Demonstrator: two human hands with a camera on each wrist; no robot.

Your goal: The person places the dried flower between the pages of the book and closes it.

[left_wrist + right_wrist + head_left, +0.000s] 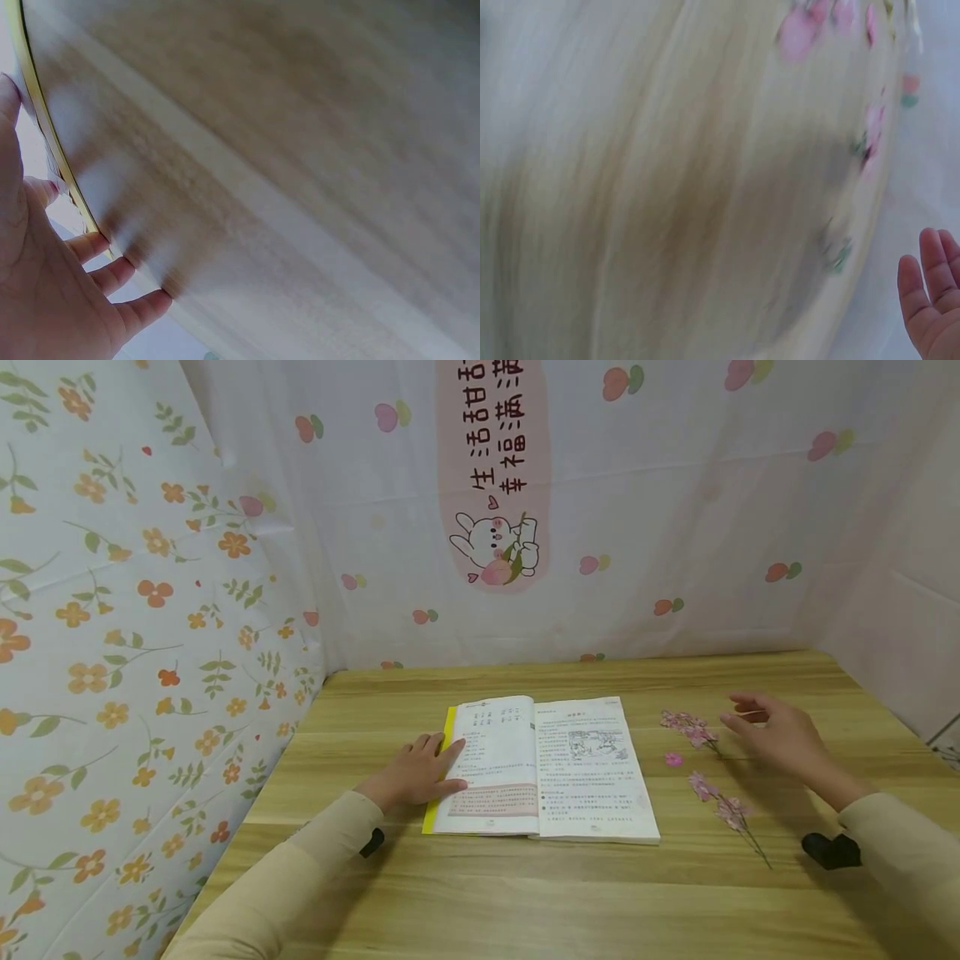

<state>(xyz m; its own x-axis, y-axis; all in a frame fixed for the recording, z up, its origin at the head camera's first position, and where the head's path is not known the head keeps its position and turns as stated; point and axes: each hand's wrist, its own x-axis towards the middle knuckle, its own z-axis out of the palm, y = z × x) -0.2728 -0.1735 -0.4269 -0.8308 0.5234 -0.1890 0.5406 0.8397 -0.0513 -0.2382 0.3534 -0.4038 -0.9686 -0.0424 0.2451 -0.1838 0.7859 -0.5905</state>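
An open book with printed pages and a yellow cover edge lies on the table. My left hand rests at its left side, thumb and index finger extended over the left page. In the left wrist view the other fingertips touch the tabletop beside the yellow cover edge. My right hand is held above the table, fingers loosely bent and holding nothing. Nearest to it is a pink flower sprig. A second pink sprig with a thin stem lies closer to me, and a loose pink blossom sits between them.
The wooden table ends at a printed white curtain behind. A floral cloth hangs along the left. Black objects show below each forearm, one of them a dark piece under the right sleeve.
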